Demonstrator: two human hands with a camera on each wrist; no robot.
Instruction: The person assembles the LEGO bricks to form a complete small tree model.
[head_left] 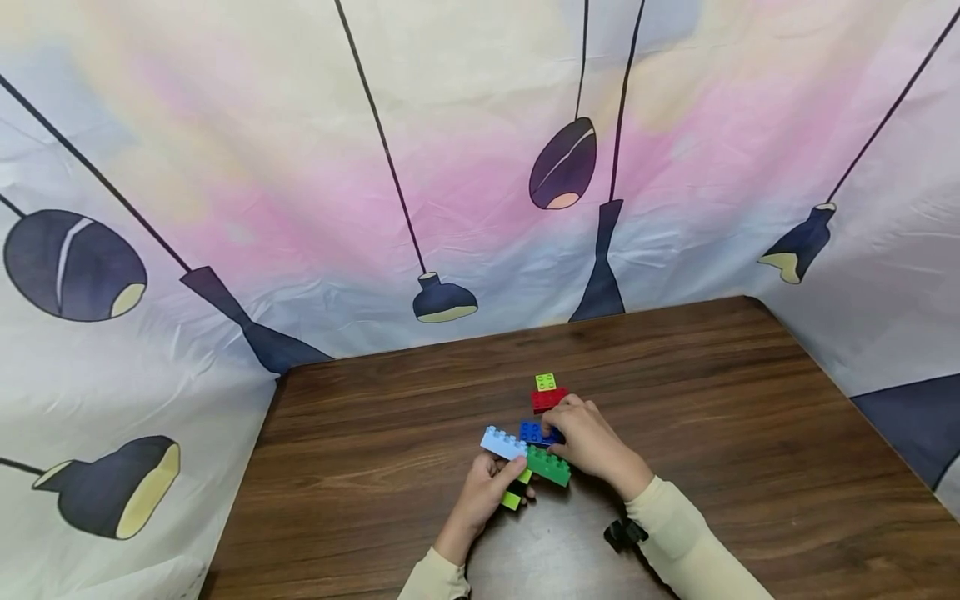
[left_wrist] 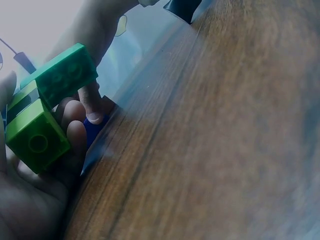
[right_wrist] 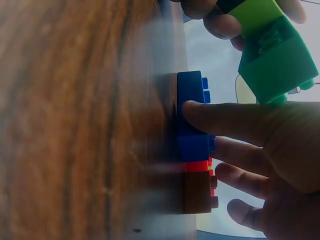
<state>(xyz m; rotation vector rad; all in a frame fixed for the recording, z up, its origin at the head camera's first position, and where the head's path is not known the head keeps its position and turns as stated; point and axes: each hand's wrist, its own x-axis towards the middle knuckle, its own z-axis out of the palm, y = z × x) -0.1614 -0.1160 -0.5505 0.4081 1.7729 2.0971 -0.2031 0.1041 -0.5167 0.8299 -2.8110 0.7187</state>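
Note:
My left hand [head_left: 480, 492] grips a joined piece of toy building bricks, raised off the table. It has a light blue brick [head_left: 503, 442] and a green brick [head_left: 548, 466] on top, with lime bricks [left_wrist: 39, 132] and a black one below. A blue brick [head_left: 530, 431] lies on the table just beyond this piece. My right hand [head_left: 592, 437] pinches the blue brick, its thumb against the near side in the right wrist view. The hand partly covers that brick in the head view.
Behind the blue brick lie a red brick [head_left: 548, 401] and a small lime brick [head_left: 545, 382]. A brown brick [right_wrist: 198, 192] shows beside them in the right wrist view. The wooden table [head_left: 375, 433] meets a printed cloth [head_left: 300, 208] at its back edge.

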